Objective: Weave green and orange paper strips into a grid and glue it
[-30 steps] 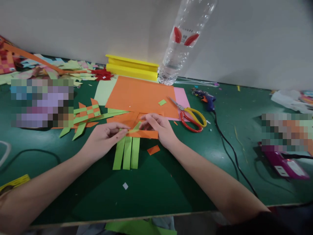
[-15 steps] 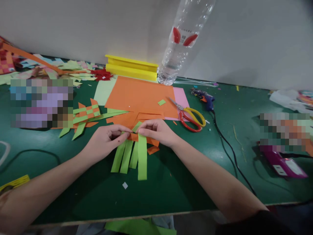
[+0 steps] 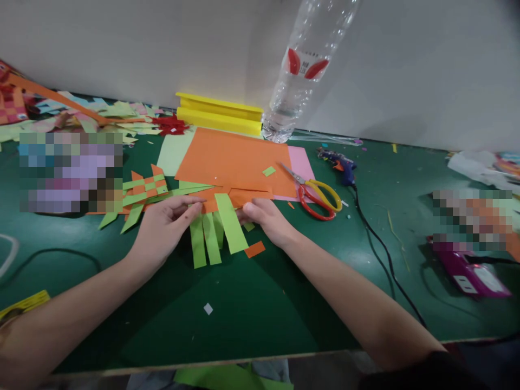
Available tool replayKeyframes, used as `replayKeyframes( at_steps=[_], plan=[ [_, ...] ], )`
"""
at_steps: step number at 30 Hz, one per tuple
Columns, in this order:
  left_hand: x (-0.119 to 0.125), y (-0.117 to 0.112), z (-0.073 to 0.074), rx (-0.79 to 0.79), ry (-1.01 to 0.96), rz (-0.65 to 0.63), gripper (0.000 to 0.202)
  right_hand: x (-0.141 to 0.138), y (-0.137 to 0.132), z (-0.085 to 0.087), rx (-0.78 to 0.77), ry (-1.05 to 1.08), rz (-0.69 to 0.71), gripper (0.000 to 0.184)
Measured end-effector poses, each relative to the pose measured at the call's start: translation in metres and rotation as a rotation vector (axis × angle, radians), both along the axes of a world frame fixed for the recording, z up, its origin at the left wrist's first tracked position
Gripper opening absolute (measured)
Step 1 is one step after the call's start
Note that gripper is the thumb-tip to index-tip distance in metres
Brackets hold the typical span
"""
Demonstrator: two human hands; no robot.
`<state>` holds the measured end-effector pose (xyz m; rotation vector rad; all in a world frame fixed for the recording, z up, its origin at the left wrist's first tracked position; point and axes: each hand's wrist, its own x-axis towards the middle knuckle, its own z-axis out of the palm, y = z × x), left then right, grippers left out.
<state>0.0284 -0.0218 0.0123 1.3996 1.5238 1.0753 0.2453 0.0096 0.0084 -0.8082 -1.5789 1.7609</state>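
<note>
Between our left hand (image 3: 166, 227) and right hand (image 3: 266, 219) we hold a narrow orange paper strip (image 3: 210, 206), thumbs and fingers closed on its two ends. Long light-green paper strips (image 3: 231, 225) cross it in the gap between our fingers. Beyond our right hand, red-and-yellow-handled scissors (image 3: 312, 207) lie partly on a large orange paper sheet (image 3: 231, 157).

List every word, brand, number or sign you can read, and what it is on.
None can be read for certain.
Bottle label: small dark print between two red shapes, too blurred to read.
Magenta device: marks on its white patches, too small to read.
</note>
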Motion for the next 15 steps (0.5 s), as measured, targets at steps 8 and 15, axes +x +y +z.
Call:
replayKeyframes(
  at_steps=[8,15],
  plan=[
    [0.002,-0.006,0.011,0.157,0.186,0.037,0.025,-0.008,-0.007,0.003,-0.099,0.042,-0.121,0.054],
    [0.0,-0.012,0.013,0.359,0.391,0.095,0.024,-0.018,-0.015,-0.001,-0.193,0.117,-0.178,0.049]
  ],
)
